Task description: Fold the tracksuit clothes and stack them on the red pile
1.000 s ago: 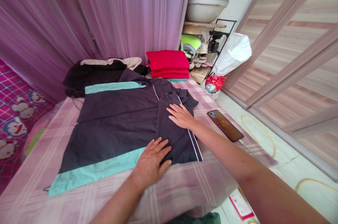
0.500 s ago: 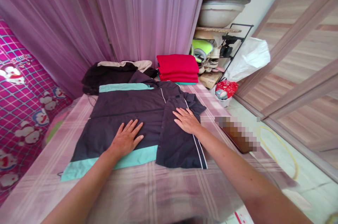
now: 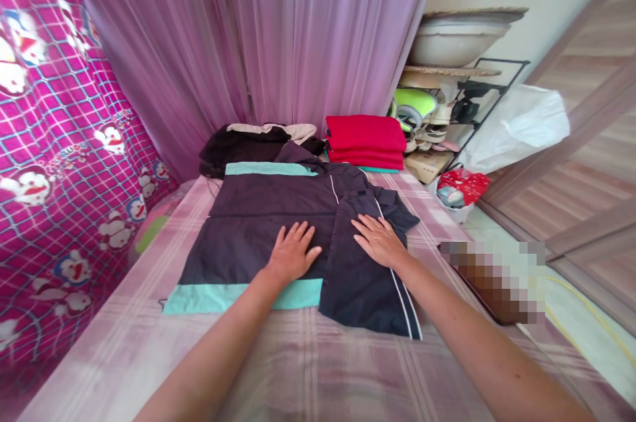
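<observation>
A dark navy jacket (image 3: 258,243) with turquoise bands and white piping lies spread on a plaid-covered surface (image 3: 278,375). Its near sleeve (image 3: 358,289) is folded down across the body, with the cuff end toward me. My left hand (image 3: 293,253) rests flat on the jacket's front, fingers extended, just above the near turquoise band. On the upper part of the folded sleeve, my right hand (image 3: 380,240) lies flat with its fingers slightly spread. Neither hand grips the cloth.
Behind the jacket sit a dark clothing pile (image 3: 233,147) and a folded red stack (image 3: 365,140) against the purple curtain (image 3: 308,31). A blurred-out brown object (image 3: 497,289) lies at the right edge. A rack (image 3: 477,124) with basins and shoes stands beyond.
My left hand has slid along the jacket toward the folded sleeve, closer to my right hand. The right hand stays on the sleeve. The whole view has swung left.
</observation>
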`<action>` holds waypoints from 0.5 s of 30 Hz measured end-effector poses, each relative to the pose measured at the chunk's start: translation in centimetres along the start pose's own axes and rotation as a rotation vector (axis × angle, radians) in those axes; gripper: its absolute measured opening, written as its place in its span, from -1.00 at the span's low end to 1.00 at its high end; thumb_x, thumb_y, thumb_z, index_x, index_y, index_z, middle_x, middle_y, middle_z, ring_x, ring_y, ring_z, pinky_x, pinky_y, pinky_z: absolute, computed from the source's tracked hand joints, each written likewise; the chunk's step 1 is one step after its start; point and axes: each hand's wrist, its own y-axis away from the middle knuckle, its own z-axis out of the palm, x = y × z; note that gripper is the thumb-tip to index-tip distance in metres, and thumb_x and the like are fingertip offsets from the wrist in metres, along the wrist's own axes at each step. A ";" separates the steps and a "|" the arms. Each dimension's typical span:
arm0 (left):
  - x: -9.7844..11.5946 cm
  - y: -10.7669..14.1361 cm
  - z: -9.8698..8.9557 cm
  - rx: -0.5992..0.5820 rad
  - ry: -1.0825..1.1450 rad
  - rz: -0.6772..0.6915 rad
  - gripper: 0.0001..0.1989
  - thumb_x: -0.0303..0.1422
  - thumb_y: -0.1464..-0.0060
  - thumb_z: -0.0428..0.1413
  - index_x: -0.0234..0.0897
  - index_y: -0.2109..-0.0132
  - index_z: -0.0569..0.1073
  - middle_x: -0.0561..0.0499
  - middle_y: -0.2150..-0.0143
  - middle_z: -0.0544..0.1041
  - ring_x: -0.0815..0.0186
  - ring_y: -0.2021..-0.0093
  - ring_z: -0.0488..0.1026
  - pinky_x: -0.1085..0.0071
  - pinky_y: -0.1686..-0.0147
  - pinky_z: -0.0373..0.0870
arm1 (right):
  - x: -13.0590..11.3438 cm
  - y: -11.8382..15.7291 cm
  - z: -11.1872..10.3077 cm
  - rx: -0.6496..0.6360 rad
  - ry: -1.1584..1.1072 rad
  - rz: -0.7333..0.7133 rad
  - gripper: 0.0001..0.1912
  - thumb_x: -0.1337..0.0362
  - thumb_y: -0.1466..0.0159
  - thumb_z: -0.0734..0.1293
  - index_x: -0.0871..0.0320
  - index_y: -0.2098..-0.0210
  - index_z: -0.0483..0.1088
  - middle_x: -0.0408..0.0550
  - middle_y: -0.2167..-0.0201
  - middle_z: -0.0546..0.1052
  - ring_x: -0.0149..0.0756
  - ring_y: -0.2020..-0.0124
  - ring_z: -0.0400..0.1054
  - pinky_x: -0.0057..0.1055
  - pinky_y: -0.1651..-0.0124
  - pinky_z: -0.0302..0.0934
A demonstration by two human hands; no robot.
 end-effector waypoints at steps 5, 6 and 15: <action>-1.5 1.0 0.3 0.001 -0.009 -0.065 -0.43 -0.02 -0.29 -0.13 -0.10 -0.34 0.27 -0.12 -0.40 0.23 0.03 -0.41 0.11 -0.15 -0.33 0.01 | 0.4 -0.2 0.7 0.031 0.011 -0.014 -0.45 0.10 -0.42 0.02 0.05 -0.32 0.24 0.04 -0.35 0.25 -0.13 -0.36 0.09 -0.02 -0.37 -0.11; -2.6 1.6 0.1 0.022 -0.022 -0.095 -0.44 -0.03 -0.29 -0.12 -0.10 -0.34 0.28 -0.13 -0.39 0.24 0.02 -0.40 0.13 -0.15 -0.33 0.01 | 0.4 -0.2 0.8 0.034 0.012 -0.016 -0.45 0.10 -0.41 0.03 0.04 -0.32 0.25 0.04 -0.35 0.26 -0.13 -0.36 0.10 -0.03 -0.37 -0.11; -7.7 5.0 -0.9 0.151 -0.112 -0.213 -0.44 -0.07 -0.28 -0.11 -0.26 -0.28 0.36 -0.21 -0.33 0.33 -0.05 -0.35 0.21 -0.14 -0.30 0.11 | -1.2 0.7 -1.2 0.259 0.119 0.366 -0.45 0.14 -0.39 0.11 0.29 -0.26 0.29 0.32 -0.19 0.40 0.07 -0.18 0.25 -0.01 -0.18 0.04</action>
